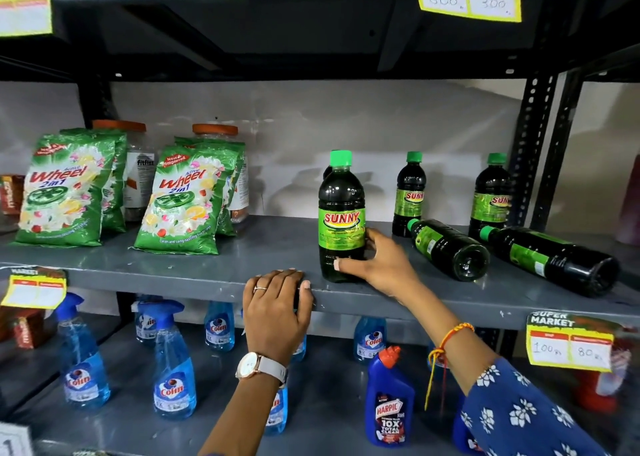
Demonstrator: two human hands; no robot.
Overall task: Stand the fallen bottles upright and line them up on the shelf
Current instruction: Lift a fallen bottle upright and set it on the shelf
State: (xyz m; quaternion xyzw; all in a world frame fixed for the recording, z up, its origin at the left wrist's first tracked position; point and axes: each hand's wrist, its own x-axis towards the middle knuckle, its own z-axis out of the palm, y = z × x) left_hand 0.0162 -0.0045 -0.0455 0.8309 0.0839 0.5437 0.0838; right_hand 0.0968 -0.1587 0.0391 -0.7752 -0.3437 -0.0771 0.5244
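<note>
Two bare hands work at the grey metal shelf [194, 275]. The right hand [375, 263] is wrapped around the lower part of an upright dark bottle with a green cap and a green SUNNY label [341, 209], thumb across its front near the base and fingers curled behind it; the bottle stands at the shelf's front edge. The left hand [277, 303] lies flat over that front edge, just left of the bottle, fingers together and holding nothing; it wears a ring, and a pale-strapped watch [260, 367] sits on its wrist. To the right of the held bottle, two matching bottles lie on their sides, the nearer fallen bottle [448, 247] close by and the farther fallen bottle [550, 260] beyond it, both with caps pointing back-left. Behind them two more stand upright near the wall, one [410, 194] just beside the held bottle and another [491, 196] by the right-hand upright. Green Wheel detergent pouches [187, 199] stand well apart to the left.
</note>
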